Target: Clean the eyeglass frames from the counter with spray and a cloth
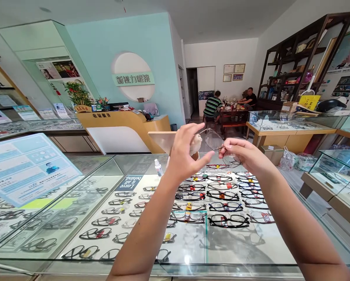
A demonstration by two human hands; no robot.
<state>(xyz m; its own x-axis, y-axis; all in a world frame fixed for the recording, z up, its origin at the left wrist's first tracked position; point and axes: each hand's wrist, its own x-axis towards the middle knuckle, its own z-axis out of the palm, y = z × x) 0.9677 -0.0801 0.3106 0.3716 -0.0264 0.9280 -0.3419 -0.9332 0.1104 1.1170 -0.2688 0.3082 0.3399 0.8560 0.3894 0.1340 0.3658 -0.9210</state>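
Above the glass display counter, my right hand (239, 153) pinches a pair of thin-rimmed eyeglasses (213, 139) between thumb and fingers. One clear lens shows to the left of the pinch, and the other hangs lower, partly behind my hand. My left hand (188, 150) is raised beside the eyeglasses with thumb and fingers spread apart. Its index fingertip is close to the upper left of the frame; I cannot tell whether they touch. A pale, lumpy object (196, 143) shows behind my left hand, mostly hidden.
Several rows of eyeglass frames (223, 195) lie inside the glass counter (192, 255). A small white bottle (158, 168) stands on top, with a light-blue leaflet (31, 168) to the left. Two people sit at a far table (233, 113). A wooden reception desk (116, 123) stands beyond.
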